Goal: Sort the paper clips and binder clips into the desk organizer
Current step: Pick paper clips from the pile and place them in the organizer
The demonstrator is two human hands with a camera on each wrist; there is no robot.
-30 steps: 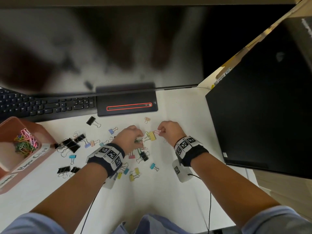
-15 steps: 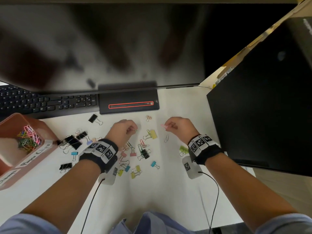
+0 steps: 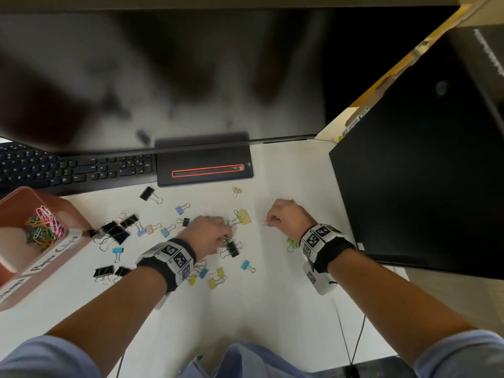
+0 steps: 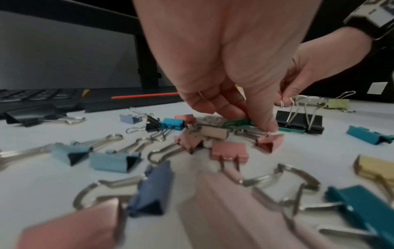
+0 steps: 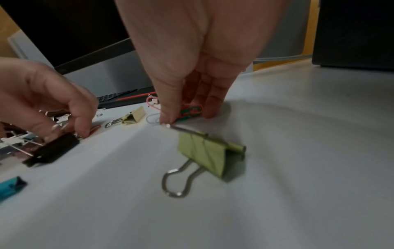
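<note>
The left hand (image 3: 210,233) reaches down among the scattered binder clips (image 3: 163,230) on the white desk (image 3: 272,309), its fingertips (image 4: 264,124) pinching a green paper clip (image 4: 238,123) beside a black binder clip (image 4: 300,121). The right hand (image 3: 289,219) pinches a few coloured paper clips (image 5: 190,112) against the desk. The pink desk organizer (image 3: 79,219) sits far left, with paper clips heaped in 1 compartment.

Soft, even indoor light falls on the white desk (image 3: 286,170), with faint shadows under the forearms at its near edge. The dark monitor screen (image 3: 163,77) carries hazy grey reflections. Straight lines bow at the wide-angle edges. Both wrist views blur heavily in the foreground, sharpening near the fingers (image 4: 224,111).
</note>
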